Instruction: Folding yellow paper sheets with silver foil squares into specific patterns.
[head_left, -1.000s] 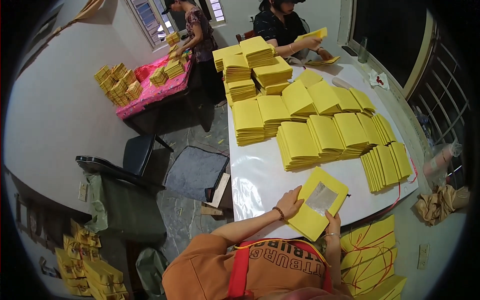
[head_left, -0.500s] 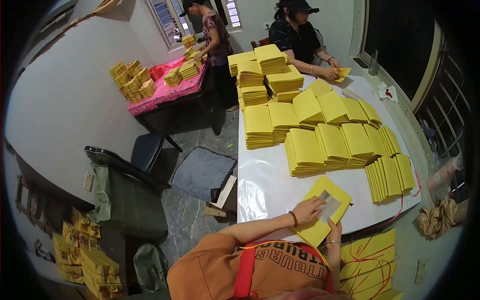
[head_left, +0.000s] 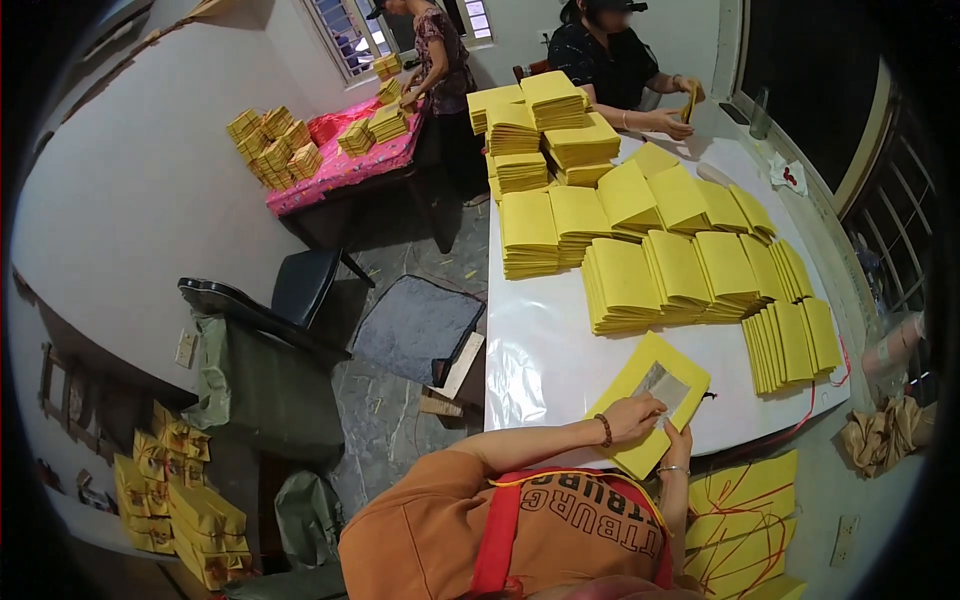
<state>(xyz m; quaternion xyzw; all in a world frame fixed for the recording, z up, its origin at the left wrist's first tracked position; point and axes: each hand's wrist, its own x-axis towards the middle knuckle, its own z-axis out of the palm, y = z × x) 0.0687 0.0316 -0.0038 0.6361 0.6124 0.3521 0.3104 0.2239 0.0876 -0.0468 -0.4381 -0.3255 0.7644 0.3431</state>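
Note:
A yellow rectangle of what looks like joss paper (head_left: 632, 453), with a silver patch (head_left: 661, 384) in its middle, lies slanted at the table's near edge. Whether it is one sheet or a thin stack I cannot tell. My left hand (head_left: 632, 415), with a beaded bracelet, rests over the lower end of the silver patch. Its fingers are bent together, and what they pinch, if anything, is hidden. At the paper's near right edge, my right hand (head_left: 677, 450) grips it, thumb on top. Beyond it stand rows of folded yellow paper bundles (head_left: 625, 280).
White sheeting covers the table (head_left: 525, 350). Taller yellow stacks (head_left: 553, 100) rise at its far left. One co-worker (head_left: 610, 60) handles yellow paper across the table; another (head_left: 437, 60) works at a pink-covered table (head_left: 370, 175). Red-tied yellow bundles (head_left: 745, 490) lie beside me at right.
My left hand has slid nearer to me along the silver patch, its fingers more bent. My right hand keeps its grip. The far co-worker's hands have lifted the yellow paper upright. The view has shifted slightly.

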